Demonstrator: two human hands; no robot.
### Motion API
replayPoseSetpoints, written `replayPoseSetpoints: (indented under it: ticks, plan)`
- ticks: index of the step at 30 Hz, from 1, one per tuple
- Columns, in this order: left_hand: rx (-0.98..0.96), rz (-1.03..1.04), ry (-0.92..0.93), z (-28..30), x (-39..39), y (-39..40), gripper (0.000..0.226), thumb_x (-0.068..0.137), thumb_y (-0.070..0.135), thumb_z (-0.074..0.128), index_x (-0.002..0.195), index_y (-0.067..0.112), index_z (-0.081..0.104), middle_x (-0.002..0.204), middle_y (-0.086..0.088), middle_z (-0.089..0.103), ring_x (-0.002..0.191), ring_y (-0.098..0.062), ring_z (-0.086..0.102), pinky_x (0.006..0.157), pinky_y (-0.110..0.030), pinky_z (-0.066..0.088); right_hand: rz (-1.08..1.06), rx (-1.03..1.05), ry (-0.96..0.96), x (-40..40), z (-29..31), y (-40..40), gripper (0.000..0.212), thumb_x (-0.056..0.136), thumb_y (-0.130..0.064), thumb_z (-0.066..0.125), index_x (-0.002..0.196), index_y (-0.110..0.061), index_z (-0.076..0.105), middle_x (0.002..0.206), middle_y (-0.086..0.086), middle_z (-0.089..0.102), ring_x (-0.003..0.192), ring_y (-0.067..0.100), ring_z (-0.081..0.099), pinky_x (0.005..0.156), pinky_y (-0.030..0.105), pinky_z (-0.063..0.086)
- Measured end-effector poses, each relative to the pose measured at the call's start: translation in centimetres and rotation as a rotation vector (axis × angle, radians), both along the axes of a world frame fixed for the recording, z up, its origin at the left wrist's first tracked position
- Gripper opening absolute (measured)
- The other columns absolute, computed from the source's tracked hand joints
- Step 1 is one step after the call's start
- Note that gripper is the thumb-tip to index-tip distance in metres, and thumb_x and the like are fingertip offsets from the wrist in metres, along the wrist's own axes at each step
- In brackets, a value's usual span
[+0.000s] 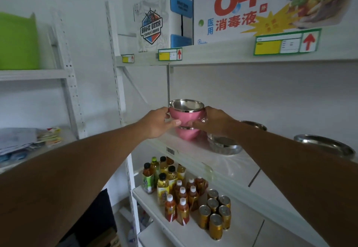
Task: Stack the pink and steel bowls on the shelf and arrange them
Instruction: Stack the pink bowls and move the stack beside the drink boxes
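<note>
A pink bowl with a steel lining point(185, 113) sits on top of a second pink bowl point(186, 133) at the left end of the white middle shelf point(232, 166). My left hand point(158, 121) grips the upper bowl from the left, thumb under its base. From the right, my right hand point(212, 121) holds the same bowl. A plain steel bowl point(224, 146) stands just right of the stack, partly behind my right forearm. Further right on the shelf are another steel bowl point(253, 125) and a wide steel one point(324, 146).
The shelf above point(213, 56) carries a beer carton point(155, 21) and a large disinfectant box point(251, 8). Several drink bottles point(168, 186) and gold cans point(216, 213) fill the shelf below. A green bin point(18, 41) stands on the left rack.
</note>
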State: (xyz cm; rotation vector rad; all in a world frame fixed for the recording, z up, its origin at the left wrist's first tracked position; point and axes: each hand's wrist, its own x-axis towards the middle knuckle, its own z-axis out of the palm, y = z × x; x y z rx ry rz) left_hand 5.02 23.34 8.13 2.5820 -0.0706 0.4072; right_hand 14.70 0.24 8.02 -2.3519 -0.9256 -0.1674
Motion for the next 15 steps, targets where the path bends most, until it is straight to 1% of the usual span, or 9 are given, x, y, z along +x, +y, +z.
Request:
replayPoseSetpoints:
  ticks: [2, 3, 5, 7, 8, 10, 12, 14, 15]
  plan:
    - [-0.005, -0.034, 0.004, -0.2, 1.9, 1.4, 0.063, 0.103, 0.054, 0.068, 0.154, 0.019, 0.056, 0.152, -0.003, 0.065, 0.14, -0.023, 0.06, 0.117, -0.042, 0.047, -0.036, -0.001, 0.036, 0.8, 0.2, 1.1, 0.04, 0.074, -0.074, 0.075, 0.103, -0.052, 0.06, 0.088, -0.032, 0.065, 0.087, -0.007, 0.062, 0.072, 0.017, 0.044]
    - [-0.001, -0.048, 0.009, -0.3, 2.9, 1.9, 0.062, 0.104, 0.054, 0.067, 0.155, 0.02, 0.056, 0.152, -0.002, 0.065, 0.14, -0.023, 0.059, 0.116, -0.041, 0.047, -0.051, 0.003, 0.048, 1.2, 0.5, 1.5, 0.034, 0.071, -0.075, 0.076, 0.092, -0.054, 0.059, 0.081, -0.035, 0.066, 0.082, -0.011, 0.062, 0.069, 0.014, 0.042]
    - [0.0, -0.072, 0.017, -0.4, 4.9, 3.0, 0.062, 0.105, 0.054, 0.066, 0.155, 0.02, 0.056, 0.152, -0.002, 0.065, 0.139, -0.023, 0.06, 0.116, -0.042, 0.048, -0.078, 0.026, 0.06, 1.8, 0.9, 2.3, 0.036, 0.063, -0.08, 0.073, 0.084, -0.055, 0.057, 0.078, -0.038, 0.066, 0.079, -0.014, 0.063, 0.065, 0.011, 0.041]
    - [0.0, -0.106, 0.024, -0.5, 6.8, 3.9, 0.06, 0.104, 0.054, 0.067, 0.153, 0.02, 0.057, 0.15, -0.001, 0.066, 0.136, -0.02, 0.061, 0.116, -0.042, 0.048, -0.105, 0.029, 0.069, 2.6, 0.9, 2.8, 0.043, 0.064, -0.082, 0.074, 0.09, -0.051, 0.061, 0.086, -0.033, 0.067, 0.088, -0.009, 0.064, 0.063, 0.011, 0.044]
    - [0.003, -0.125, 0.023, -0.7, 7.6, 4.2, 0.058, 0.104, 0.053, 0.068, 0.152, 0.022, 0.058, 0.147, 0.001, 0.067, 0.132, -0.017, 0.062, 0.113, -0.038, 0.049, -0.11, 0.014, 0.063, 3.0, 0.6, 2.9, 0.046, 0.068, -0.08, 0.074, 0.099, -0.049, 0.063, 0.091, -0.031, 0.068, 0.092, -0.006, 0.065, 0.063, 0.01, 0.045]
    - [0.003, -0.168, 0.023, -1.3, 8.9, 4.7, 0.054, 0.104, 0.051, 0.069, 0.15, 0.025, 0.06, 0.137, 0.01, 0.07, 0.113, -0.002, 0.063, 0.103, -0.03, 0.049, -0.139, -0.023, 0.052, 4.0, 0.0, 3.0, 0.051, 0.079, -0.071, 0.075, 0.117, -0.039, 0.064, 0.103, -0.023, 0.07, 0.094, 0.0, 0.067, 0.067, 0.011, 0.048]
    - [0.004, -0.215, 0.029, -2.0, 9.8, 5.2, 0.055, 0.103, 0.056, 0.068, 0.151, 0.032, 0.059, 0.124, 0.023, 0.068, 0.101, 0.014, 0.056, 0.102, -0.029, 0.05, -0.137, -0.016, 0.082, 5.1, -0.8, 3.3, 0.051, 0.085, -0.061, 0.077, 0.125, -0.031, 0.066, 0.113, -0.018, 0.071, 0.104, 0.008, 0.068, 0.081, 0.015, 0.054]
    - [0.026, -0.243, 0.051, -2.9, 10.4, 5.5, 0.071, 0.094, 0.08, 0.06, 0.154, 0.041, 0.055, 0.134, 0.023, 0.068, 0.113, 0.006, 0.06, 0.108, -0.032, 0.049, -0.144, -0.036, 0.12, 5.9, -1.7, 3.6, 0.059, 0.086, -0.061, 0.077, 0.133, -0.028, 0.065, 0.124, -0.011, 0.07, 0.115, 0.013, 0.065, 0.099, 0.032, 0.054]
    - [0.032, -0.253, 0.061, -3.4, 10.7, 5.7, 0.085, 0.085, 0.093, 0.054, 0.154, 0.045, 0.053, 0.143, 0.021, 0.065, 0.123, 0.0, 0.059, 0.111, -0.033, 0.047, -0.177, -0.082, 0.115, 6.0, -2.1, 3.8, 0.062, 0.085, -0.065, 0.074, 0.133, -0.028, 0.064, 0.122, -0.009, 0.069, 0.112, 0.015, 0.065, 0.099, 0.036, 0.054]
